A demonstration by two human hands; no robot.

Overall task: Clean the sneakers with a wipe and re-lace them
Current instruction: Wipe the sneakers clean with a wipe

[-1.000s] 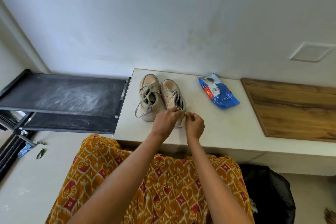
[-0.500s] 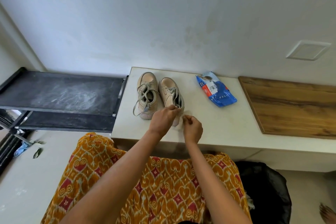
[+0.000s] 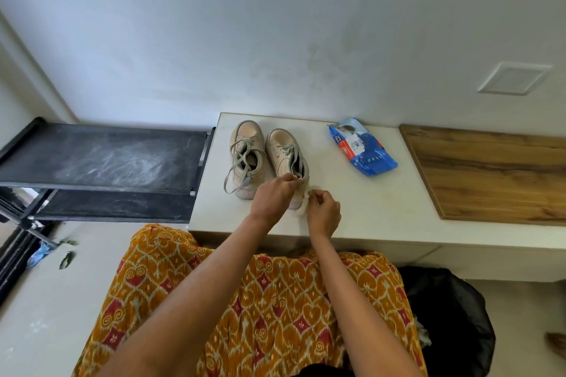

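Note:
Two beige sneakers stand side by side on the white counter [image 3: 382, 202], toes toward the wall. The left sneaker [image 3: 246, 150] has loose grey laces hanging over its side. My left hand [image 3: 272, 197] grips the heel collar of the right sneaker [image 3: 283, 150]. My right hand [image 3: 323, 213] pinches a crumpled white wipe [image 3: 301, 208] against that sneaker's heel. The heel itself is mostly hidden behind both hands.
A blue pack of wipes [image 3: 361, 147] lies on the counter right of the sneakers. A wooden board [image 3: 496, 174] covers the counter's right part. A black rack [image 3: 104, 159] stands at the left. A black bin bag [image 3: 450, 318] sits on the floor at lower right.
My right hand has drawn slightly back and right from the heel, and the white wipe now shows between the two hands. My left hand stays on the heel collar.

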